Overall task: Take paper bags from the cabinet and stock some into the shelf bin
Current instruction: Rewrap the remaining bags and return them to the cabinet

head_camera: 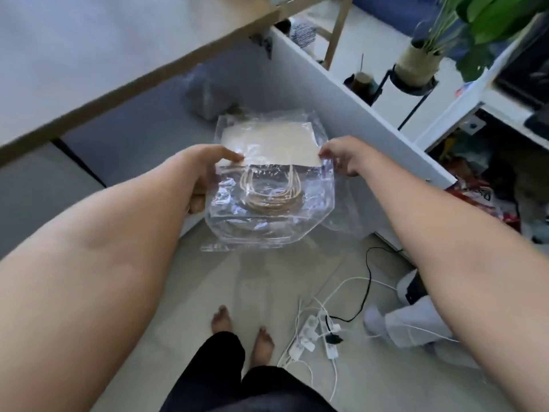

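The pack of paper bags [269, 144], cream sheets with twine handles [271, 197] sealed in a clear plastic sleeve [267, 230], is held in the air in front of the open white cabinet [341, 114], above the floor. The left hand [205, 173] grips the pack's left edge, fingers curled around it. The right hand [341, 157] pinches the right edge. The pack lies flat between the hands, long axis running hand to hand, handles toward the person. Both hands are equally near. The shelf bin is not visible.
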### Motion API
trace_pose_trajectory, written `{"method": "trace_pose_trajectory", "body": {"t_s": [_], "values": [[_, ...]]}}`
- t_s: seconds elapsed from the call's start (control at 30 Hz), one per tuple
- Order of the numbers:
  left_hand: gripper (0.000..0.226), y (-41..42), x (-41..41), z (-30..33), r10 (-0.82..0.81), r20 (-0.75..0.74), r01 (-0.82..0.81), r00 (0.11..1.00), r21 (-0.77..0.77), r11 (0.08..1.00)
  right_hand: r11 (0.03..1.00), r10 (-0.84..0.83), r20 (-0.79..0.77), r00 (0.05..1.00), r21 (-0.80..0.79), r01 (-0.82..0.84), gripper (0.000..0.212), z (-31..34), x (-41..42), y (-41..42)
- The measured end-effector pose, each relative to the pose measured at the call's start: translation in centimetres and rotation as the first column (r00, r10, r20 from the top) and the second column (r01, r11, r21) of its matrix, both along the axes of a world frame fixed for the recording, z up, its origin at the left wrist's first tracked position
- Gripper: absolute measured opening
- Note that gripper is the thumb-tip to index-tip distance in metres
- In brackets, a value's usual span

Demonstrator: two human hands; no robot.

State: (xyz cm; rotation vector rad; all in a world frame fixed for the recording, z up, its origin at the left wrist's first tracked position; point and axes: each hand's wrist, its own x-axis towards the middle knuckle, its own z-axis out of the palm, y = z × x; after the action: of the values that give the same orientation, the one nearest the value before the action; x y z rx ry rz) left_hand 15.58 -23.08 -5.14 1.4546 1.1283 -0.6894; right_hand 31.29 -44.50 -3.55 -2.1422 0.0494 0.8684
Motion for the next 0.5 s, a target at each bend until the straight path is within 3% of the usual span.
{"method": "trace_pose_trajectory", "body": {"t_s": [0.1, 0.17, 0.2, 0.27, 0.5], "values": [[0.075, 2.4, -2.0, -5.2, 0.107, -0.014, -0.108, 0.994, -0.038, 0.993, 0.997, 0.073, -0.073, 0.995, -0.031, -0.076, 0.033, -3.9, -1.1, 2.0], [0.101, 3.3, -3.4, -7.6, 0.179, -0.012, -0.179, 0.984, -0.008, 0.984, 0.993, 0.103, -0.095, 0.990, -0.044, -0.107, 0.033, -6.0, -1.6, 3.6], [0.090, 3.6, -4.2, -8.0, 0.237, 0.003, -0.236, 0.972, -0.011, 0.972, 0.990, 0.125, -0.107, 0.986, -0.047, -0.131, 0.033, -7.3, -1.9, 4.9], [0.040, 4.0, -5.7, -7.9, 0.311, 0.016, -0.311, 0.950, -0.008, 0.951, 0.985, 0.157, -0.123, 0.980, -0.048, -0.164, 0.029, -9.6, -2.0, 7.6], [0.032, 10.9, -7.3, -12.8, 0.502, 0.072, -0.507, 0.862, 0.076, 0.859, 0.937, 0.339, -0.098, 0.936, -0.053, -0.345, 0.018, -14.8, -1.2, 18.8]]}}
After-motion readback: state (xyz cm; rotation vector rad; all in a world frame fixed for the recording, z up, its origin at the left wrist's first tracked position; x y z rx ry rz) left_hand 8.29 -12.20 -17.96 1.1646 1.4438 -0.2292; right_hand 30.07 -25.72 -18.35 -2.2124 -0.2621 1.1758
